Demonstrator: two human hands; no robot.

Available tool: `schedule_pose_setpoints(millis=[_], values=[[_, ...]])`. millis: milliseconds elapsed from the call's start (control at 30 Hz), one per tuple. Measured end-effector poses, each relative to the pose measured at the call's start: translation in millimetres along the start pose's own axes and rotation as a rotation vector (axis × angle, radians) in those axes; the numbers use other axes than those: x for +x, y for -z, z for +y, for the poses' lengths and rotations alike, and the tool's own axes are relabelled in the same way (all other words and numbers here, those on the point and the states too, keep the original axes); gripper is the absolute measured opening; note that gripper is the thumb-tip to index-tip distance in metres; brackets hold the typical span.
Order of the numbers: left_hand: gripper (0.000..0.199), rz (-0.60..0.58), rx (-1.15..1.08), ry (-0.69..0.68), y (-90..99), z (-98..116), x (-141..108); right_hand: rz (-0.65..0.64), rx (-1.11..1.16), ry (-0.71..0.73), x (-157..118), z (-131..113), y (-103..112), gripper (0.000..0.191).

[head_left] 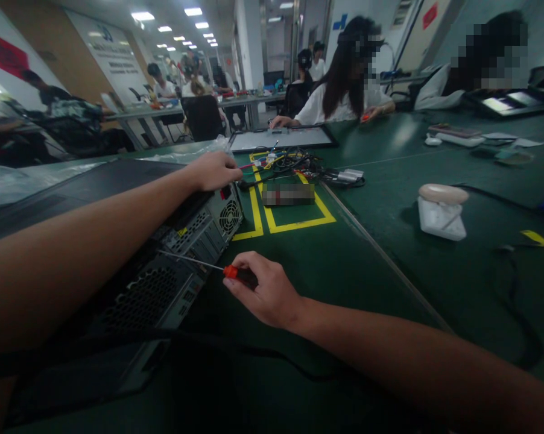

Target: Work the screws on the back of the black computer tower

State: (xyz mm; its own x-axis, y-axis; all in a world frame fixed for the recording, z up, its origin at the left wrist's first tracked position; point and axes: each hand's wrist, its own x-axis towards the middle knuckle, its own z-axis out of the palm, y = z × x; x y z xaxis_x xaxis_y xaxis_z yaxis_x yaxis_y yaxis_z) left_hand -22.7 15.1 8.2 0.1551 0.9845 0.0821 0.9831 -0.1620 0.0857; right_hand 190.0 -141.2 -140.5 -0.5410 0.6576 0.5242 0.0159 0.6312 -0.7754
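A black desktop computer case (88,193) lies on its side at my left, its vented metal back panel (140,292) turned toward the right. My left hand (215,172) is at the far corner of the case, fingers bent down over the edge; the fingertips are partly hidden. In my right hand (267,289) is a screwdriver (230,271) with an orange and black handle, pinched between thumb and fingers. Its long thin shaft points left, and the tip meets the back panel near the case's edge. Any screw at the tip is too small to make out.
Beyond the case lie tangled cables (299,161) and a blurred-out box (287,194) near yellow tape (299,226). A white earbud case (441,217) stands at right. A black strap (263,352) crosses the foreground. Across the table sits a person (344,90) beside a flat panel (285,138).
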Motion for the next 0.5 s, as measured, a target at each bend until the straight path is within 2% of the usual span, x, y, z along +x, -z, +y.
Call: schedule_pose_setpoints(millis=[500], values=[[0.04, -0.005, -0.013, -0.002, -1.4, -1.7, 1.5, 0.005, -0.008, -0.002, -0.2, 0.1, -0.6, 0.017]])
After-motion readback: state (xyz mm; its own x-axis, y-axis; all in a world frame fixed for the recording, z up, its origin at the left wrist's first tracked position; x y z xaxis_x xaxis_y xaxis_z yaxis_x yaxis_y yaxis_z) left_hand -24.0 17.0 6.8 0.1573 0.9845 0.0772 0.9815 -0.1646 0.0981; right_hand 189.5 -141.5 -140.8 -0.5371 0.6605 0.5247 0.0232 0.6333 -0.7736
